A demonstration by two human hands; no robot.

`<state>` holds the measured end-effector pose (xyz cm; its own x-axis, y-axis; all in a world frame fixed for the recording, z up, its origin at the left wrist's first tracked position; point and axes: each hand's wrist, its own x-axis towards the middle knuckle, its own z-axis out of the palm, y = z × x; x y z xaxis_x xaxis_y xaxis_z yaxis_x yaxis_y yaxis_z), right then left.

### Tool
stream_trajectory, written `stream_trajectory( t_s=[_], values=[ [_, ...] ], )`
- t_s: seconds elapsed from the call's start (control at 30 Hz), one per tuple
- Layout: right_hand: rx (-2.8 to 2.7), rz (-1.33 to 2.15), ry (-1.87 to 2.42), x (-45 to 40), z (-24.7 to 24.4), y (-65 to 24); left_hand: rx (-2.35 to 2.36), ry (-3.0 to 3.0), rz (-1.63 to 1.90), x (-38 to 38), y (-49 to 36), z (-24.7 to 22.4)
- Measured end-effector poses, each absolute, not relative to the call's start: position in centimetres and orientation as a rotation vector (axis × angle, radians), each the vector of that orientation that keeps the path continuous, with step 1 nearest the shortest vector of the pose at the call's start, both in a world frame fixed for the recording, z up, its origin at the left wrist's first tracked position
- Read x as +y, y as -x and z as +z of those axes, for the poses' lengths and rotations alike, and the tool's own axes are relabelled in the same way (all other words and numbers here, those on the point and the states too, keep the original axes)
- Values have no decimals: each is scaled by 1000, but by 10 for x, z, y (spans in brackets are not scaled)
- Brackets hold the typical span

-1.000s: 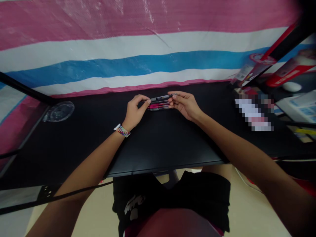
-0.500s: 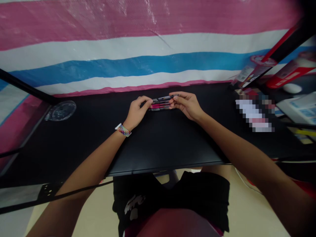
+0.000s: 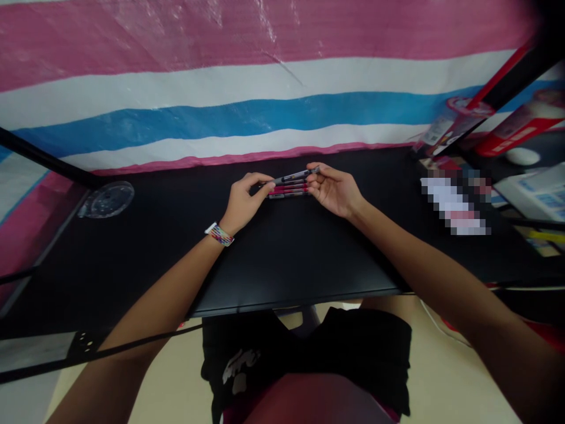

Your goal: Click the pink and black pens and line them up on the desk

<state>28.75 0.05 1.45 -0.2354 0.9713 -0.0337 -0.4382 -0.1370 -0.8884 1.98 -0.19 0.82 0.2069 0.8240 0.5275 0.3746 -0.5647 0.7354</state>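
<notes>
At twelve o'clock on the tabletop (image 3: 289, 253): one upper pen (image 3: 293, 176) at the far side of a row of pens (image 3: 289, 189).
Since a second ago: that upper pen slants more steeply, and both hands sit slightly further toward three o'clock.
Left hand (image 3: 248, 197): at the pens' nine o'clock, palm down, thumb and fingers pinching the upper pen's end.
Right hand (image 3: 334, 187): at three o'clock, gripping the opposite end, lower fingers curled beside the row.
Upper pen's axis: from nine toward between two and three o'clock; writing end unclear.
</notes>
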Motion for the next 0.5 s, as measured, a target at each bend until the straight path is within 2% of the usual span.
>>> stream_trajectory(
  t_s=[0.5],
  values=[
    [-1132, 1406, 767, -6, 12, -278, 1134, -2077, 1402, -4, -18, 12]
  ],
)
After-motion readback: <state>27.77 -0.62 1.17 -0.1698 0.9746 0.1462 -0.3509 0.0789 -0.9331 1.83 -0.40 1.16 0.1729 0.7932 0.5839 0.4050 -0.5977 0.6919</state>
